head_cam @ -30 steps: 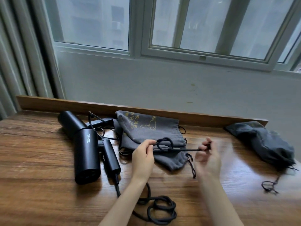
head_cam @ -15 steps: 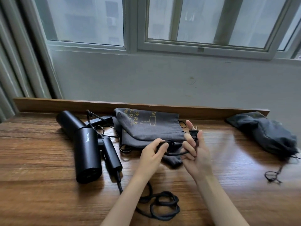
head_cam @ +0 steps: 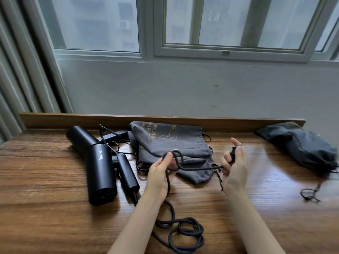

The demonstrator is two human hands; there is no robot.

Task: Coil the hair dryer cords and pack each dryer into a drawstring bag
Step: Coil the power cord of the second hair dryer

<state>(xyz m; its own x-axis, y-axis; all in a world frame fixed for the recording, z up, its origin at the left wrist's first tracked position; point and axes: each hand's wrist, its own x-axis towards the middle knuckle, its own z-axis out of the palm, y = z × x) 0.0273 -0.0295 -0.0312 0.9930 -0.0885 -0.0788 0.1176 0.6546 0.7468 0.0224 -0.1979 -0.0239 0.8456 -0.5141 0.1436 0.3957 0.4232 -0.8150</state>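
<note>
Matt black plastic dryer (head_cam: 100,173), grey cloth bag (head_cam: 170,142), glossy wood table (head_cam: 45,180)

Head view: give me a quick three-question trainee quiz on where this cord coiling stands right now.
1. True or false: the right hand holds the plug end of the black cord.
2. Which best describes the left hand?
A. resting flat on the table
B. pinching a loop of the cord
C. gripping the hair dryer
3. Fill in: the rest of the cord lies in loose loops on the wooden ____ near the forearms.

Key
1. True. The plug sits between its fingers.
2. B. The hair dryer lies untouched to the left, and the grey drawstring bag lies behind the hands.
3. Table.
</note>
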